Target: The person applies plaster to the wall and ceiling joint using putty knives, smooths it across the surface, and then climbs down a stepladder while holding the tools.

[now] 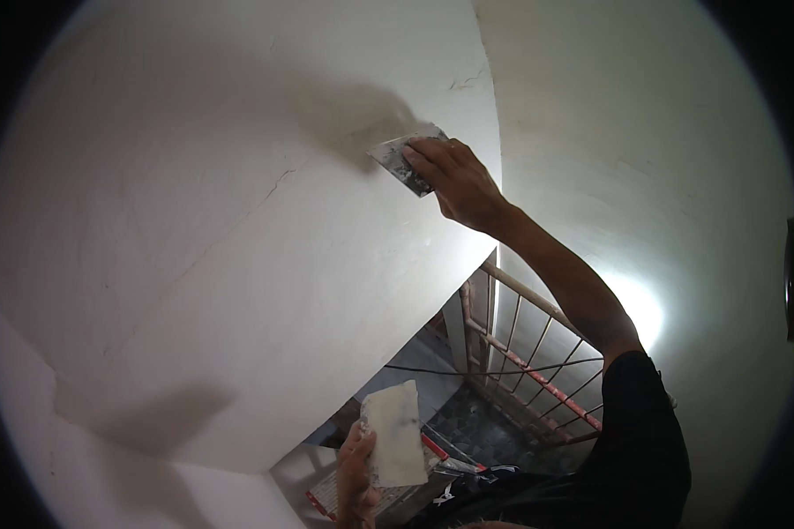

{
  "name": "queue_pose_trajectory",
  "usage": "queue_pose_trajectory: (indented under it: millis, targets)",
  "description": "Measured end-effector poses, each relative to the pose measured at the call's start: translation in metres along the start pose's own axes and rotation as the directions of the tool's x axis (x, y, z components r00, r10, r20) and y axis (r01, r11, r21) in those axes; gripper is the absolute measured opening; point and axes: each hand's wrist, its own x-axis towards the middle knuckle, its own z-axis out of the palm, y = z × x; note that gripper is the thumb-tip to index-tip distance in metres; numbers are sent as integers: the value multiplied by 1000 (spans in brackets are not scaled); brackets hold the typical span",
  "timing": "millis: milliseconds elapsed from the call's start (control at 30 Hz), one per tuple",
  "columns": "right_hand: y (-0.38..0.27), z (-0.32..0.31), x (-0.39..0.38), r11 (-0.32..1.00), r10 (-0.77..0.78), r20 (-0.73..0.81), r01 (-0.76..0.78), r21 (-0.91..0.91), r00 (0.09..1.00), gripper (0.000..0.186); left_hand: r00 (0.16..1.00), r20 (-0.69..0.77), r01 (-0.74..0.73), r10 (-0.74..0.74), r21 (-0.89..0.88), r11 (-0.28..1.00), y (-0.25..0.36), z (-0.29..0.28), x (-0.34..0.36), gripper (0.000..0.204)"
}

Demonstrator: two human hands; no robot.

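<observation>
My right hand (pixel 463 181) grips a metal scraper (pixel 406 172) with whitish smears, held at the white sloping surface (pixel 238 247) near a thin crack at its upper part. A shadow of the hand and blade falls just left of them. Low in the view, my left hand (pixel 356 467) holds a flat rectangular board or blade (pixel 394 432) coated in cream paste; what is under the coating is hidden.
A pale wall (pixel 653 159) rises on the right, with a bright glare and a dark object at its edge. Below are a metal railing (pixel 529 370) with red sections, a dark cable, a grey speckled floor (pixel 468 419) and a red-edged platform (pixel 322 507).
</observation>
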Motion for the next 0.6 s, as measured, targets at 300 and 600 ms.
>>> queue_pose_trajectory:
  millis: [300,600]
  targets:
    - [109,-13,97,752,657,-104,-658,36,746,36,999,50,-18,18,0,1000,-2,6,-1,36]
    - [81,3,124,747,664,48,-664,-24,746,40,997,14,-70,70,-23,997,-3,-7,-5,43]
